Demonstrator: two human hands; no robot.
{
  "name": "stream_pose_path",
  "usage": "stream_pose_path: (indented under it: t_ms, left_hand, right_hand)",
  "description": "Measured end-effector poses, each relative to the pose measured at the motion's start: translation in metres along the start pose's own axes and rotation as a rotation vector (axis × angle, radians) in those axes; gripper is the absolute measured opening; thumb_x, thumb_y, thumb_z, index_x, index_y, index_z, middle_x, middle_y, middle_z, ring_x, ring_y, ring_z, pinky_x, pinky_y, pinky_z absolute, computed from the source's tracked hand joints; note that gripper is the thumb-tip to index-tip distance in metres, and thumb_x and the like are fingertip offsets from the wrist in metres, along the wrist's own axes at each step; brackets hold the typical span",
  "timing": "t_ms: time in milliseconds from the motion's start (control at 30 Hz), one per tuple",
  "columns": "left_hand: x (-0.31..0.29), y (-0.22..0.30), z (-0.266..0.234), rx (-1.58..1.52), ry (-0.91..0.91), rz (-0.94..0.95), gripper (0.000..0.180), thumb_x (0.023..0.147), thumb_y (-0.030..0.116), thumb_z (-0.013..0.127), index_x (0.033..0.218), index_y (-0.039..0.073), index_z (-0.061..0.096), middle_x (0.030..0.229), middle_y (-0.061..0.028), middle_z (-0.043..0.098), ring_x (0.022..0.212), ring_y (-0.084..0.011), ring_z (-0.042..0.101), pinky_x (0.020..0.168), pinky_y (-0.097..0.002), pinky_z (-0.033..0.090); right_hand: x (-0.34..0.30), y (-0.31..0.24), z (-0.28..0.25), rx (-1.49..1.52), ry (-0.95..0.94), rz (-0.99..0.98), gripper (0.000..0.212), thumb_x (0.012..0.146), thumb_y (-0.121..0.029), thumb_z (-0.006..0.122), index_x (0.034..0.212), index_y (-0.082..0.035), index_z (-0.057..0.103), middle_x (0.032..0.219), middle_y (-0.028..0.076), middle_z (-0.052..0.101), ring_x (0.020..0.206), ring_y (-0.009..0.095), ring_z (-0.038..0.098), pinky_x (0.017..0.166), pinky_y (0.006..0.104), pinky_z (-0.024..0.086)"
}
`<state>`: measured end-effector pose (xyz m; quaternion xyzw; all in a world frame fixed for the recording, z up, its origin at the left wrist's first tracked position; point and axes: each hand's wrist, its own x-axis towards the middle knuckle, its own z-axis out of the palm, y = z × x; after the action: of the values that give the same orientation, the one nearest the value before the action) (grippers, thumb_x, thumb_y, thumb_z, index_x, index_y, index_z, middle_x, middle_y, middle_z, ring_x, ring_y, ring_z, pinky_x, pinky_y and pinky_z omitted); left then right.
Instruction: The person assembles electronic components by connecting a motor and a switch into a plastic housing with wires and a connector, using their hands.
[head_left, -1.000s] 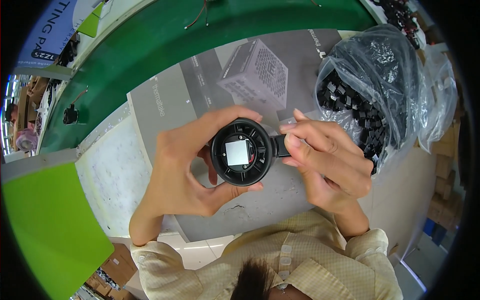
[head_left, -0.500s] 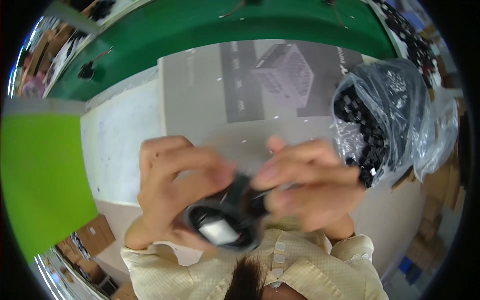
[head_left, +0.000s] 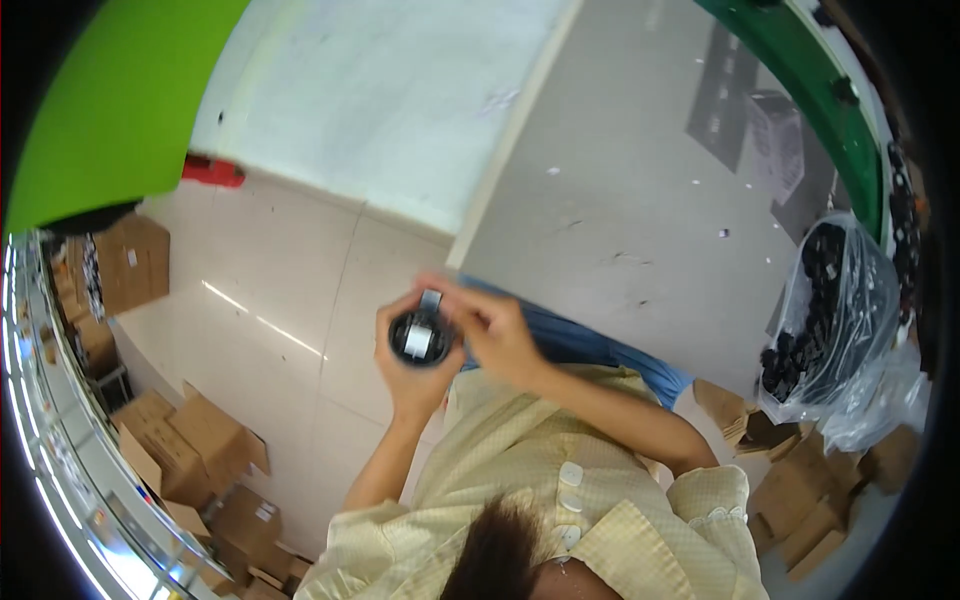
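A black round housing (head_left: pixel 402 352) with a pale square piece in its open face is held out in front of my body, beyond the table's near corner. My left hand (head_left: pixel 408 388) is closed around its underside and left side. A small grey tab (head_left: pixel 431 299) sticks up at its upper edge. From the right, my right hand (head_left: pixel 500 335) grips the housing's upper right side, its fingertips curled by the tab. Whether those fingers also pinch a smaller part is hidden.
A grey printed sheet (head_left: pixel 620 200) covers the table beside a white surface (head_left: pixel 380 90). At right lies a clear plastic bag (head_left: pixel 860 310) of small black parts. Cardboard boxes (head_left: pixel 190 440) stand on the floor at left, others (head_left: pixel 800 490) at lower right. A green panel (head_left: pixel 120 110) rises at upper left.
My view has swung left, so the table now sits up and to the right. Both hands, still on the housing, have moved off the sheet to over the floor beside the table.
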<state>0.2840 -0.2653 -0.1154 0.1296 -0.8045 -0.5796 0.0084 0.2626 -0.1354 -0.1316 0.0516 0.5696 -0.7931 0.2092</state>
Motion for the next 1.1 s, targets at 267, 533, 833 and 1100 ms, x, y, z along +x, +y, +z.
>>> stream_pose_path:
  t_ms: [267,533,833,1100]
  left_hand:
    - [0.049,-0.006,0.032,-0.258,-0.04,0.109,0.065,0.061,0.0,0.08,0.121,0.001,0.055,0.114,-0.0099,0.063,0.1,-0.0156,0.064,0.091,-0.0288,0.05]
    - [0.055,-0.008,0.034,-0.317,-0.009,0.188,0.066,0.06,0.001,0.081,0.12,0.001,0.055,0.116,-0.0098,0.062,0.101,-0.0161,0.063,0.091,-0.0291,0.05]
    - [0.058,-0.009,0.032,-0.303,-0.058,0.171,0.065,0.06,0.002,0.086,0.117,0.002,0.054,0.117,-0.0102,0.058,0.101,-0.0169,0.062,0.09,-0.0291,0.05]
    - [0.066,0.007,0.016,-0.207,-0.124,0.146,0.064,0.057,0.0,0.082,0.113,0.003,0.051,0.106,-0.0077,0.055,0.091,-0.0158,0.062,0.084,-0.028,0.051]
  right_hand:
    - [0.03,0.002,-0.035,-0.559,0.208,0.021,0.031,0.101,-0.02,0.063,0.123,0.002,0.063,0.117,0.008,0.067,0.105,0.015,0.061,0.091,0.0296,0.05]
    - [0.035,0.018,-0.032,-0.062,0.295,-0.026,0.02,0.098,-0.018,0.068,0.111,-0.002,0.064,0.103,0.004,0.062,0.093,0.012,0.057,0.079,0.0278,0.05]
    - [0.022,0.077,-0.059,-0.161,0.327,-0.03,0.022,0.1,-0.012,0.062,0.12,-0.001,0.063,0.115,0.007,0.065,0.106,0.016,0.061,0.091,0.0307,0.051]
    - [0.019,0.024,-0.036,-0.794,0.211,-0.194,0.029,0.097,-0.018,0.056,0.12,-0.002,0.062,0.117,0.02,0.064,0.11,0.038,0.058,0.096,0.0476,0.046]
